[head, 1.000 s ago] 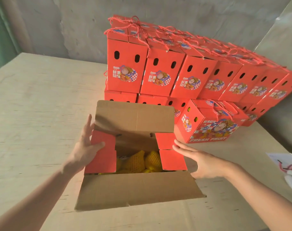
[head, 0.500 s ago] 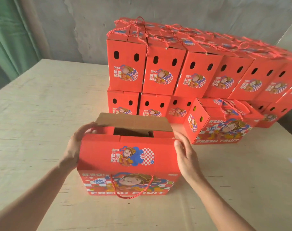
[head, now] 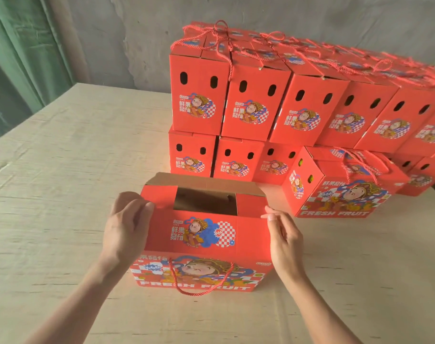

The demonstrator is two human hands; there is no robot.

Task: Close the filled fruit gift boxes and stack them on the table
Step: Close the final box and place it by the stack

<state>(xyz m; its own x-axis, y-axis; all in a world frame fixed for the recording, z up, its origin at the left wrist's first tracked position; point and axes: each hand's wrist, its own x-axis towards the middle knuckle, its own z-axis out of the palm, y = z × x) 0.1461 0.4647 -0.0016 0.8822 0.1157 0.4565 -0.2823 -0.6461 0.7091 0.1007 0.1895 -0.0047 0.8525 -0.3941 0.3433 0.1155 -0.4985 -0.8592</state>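
Observation:
A red fruit gift box (head: 201,247) with a cartoon print and a red rope handle stands on the table in front of me. Its near top flap is folded down over the opening; the far flap (head: 206,181) still stands up, leaving a dark gap. My left hand (head: 127,227) grips the flap's left end. My right hand (head: 283,234) presses the flap's right end with its fingertips. Behind stands a two-tier stack of closed red boxes (head: 256,105). The fruit inside is hidden.
One closed box (head: 335,189) sits alone, turned at an angle, just right of the one I hold. The pale wooden table (head: 62,194) stretches to the left. A green curtain (head: 15,58) and a grey wall lie beyond.
A second ago both long flaps lay open with yellow fruit showing. The near flap has since been folded up and over the opening, and my hands moved onto its ends.

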